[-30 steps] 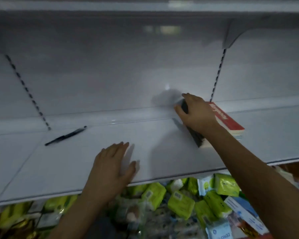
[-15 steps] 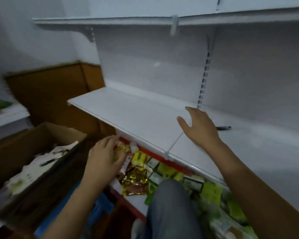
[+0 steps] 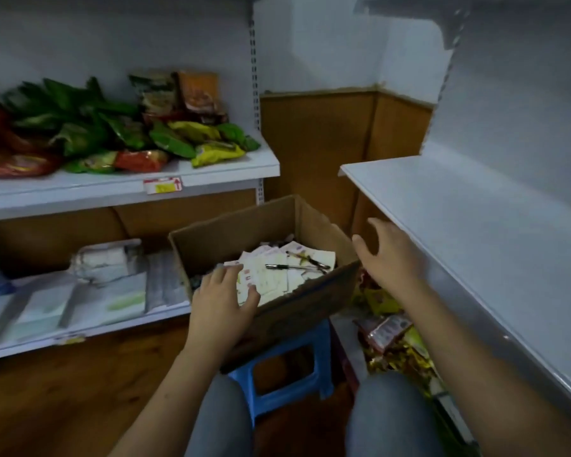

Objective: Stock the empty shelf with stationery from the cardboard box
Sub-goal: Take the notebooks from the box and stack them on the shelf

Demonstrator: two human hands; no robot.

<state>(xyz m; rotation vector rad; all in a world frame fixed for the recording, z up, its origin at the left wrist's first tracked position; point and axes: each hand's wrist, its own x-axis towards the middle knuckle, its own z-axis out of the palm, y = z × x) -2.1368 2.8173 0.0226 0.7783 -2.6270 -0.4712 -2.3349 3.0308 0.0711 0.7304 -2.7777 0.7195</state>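
The left hand [image 3: 223, 300] is reaching into the cardboard box [image 3: 297, 301], fingers relaxed over the paper packets [image 3: 271, 275]; the right hand [image 3: 388, 258] is hovering released beside the empty shelf [image 3: 475, 232]. Perched on a small blue stool [image 3: 290, 367], the box is likely risking tipping if pressed on its near wall.

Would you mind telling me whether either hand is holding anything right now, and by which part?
Nothing is held. The left hand rests open on the papers in the cardboard box; the right hand is open, empty.

Both forearms are bare to the frame edge, no sleeves showing. The left hand [image 3: 223, 300] and right hand [image 3: 389, 258] carry no visible rings or watch. Grey trousers [image 3: 393, 420] cover both knees at six o'clock.
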